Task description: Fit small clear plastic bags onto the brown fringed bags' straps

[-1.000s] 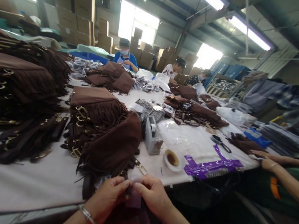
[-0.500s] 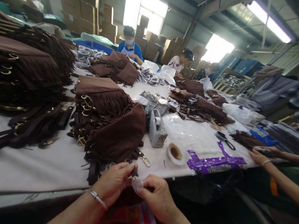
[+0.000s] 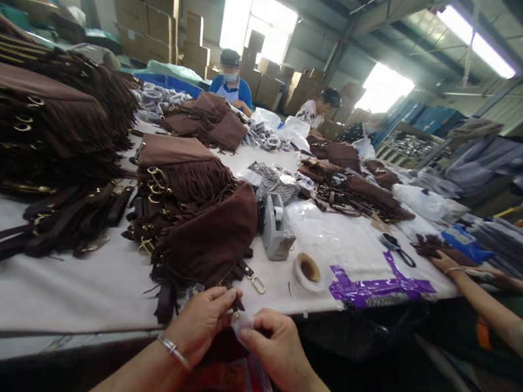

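At the table's front edge, my left hand pinches the end of a dark brown strap with a small metal piece. Close on its right, my right hand grips a small translucent white piece between thumb and bent fingers, right against the strap end. Just beyond my hands lies a brown fringed bag on a stack of similar bags. A gold clasp on a short strap rests on the table beside it.
A grey tape dispenser, a tape roll and purple tape are right of the bags. Loose straps and a tall bag pile are left. A co-worker's hands work at the right; other people sit across the table.
The white piece now covers more of the strap's metal end. The co-worker's hand at the right has moved onto dark fringed material. The view has shifted slightly.
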A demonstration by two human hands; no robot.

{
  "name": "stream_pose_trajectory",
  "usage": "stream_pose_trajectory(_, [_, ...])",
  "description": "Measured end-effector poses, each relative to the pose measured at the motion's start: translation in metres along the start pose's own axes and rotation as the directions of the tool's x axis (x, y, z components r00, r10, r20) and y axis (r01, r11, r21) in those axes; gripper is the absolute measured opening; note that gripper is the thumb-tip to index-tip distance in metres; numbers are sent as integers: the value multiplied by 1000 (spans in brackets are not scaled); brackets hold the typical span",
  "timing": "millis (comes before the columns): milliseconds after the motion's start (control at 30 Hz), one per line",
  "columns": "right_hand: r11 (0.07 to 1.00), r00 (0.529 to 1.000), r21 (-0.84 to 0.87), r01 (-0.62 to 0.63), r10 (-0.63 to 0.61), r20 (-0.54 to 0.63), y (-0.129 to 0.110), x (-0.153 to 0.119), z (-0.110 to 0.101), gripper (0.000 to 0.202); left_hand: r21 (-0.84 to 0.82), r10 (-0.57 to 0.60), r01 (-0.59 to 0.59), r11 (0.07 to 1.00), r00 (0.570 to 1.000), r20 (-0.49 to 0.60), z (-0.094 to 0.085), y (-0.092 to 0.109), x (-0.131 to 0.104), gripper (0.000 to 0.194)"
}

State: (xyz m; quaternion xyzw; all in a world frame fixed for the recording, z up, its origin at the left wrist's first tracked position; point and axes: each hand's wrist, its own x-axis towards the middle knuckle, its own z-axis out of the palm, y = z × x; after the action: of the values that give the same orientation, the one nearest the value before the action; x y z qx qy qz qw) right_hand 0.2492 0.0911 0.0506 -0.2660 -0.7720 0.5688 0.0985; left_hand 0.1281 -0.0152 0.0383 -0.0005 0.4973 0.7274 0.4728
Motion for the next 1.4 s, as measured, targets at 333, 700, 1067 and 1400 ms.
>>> stream_pose_trajectory(333, [998,1000,68,6,-8,22,-2,1,5,11,-86,6,-7,996,1000,-11,0,-4,4,35])
stream_pose_trajectory(700, [998,1000,62,-25,26,-17,2,2,-3,16,-22,-16,16,1000,1000,15,-4,1,-5,29])
stream_pose_trajectory(1067, [995,999,95,-28,31,-35,9,2,3,19,48,8,-10,999,999,52,-4,-2,-7,27])
stream_pose_trajectory(1400, [909,975,354,-220,219,45,11,17,18,39,62,-59,58,996,998,13,-10,-6,-14,41])
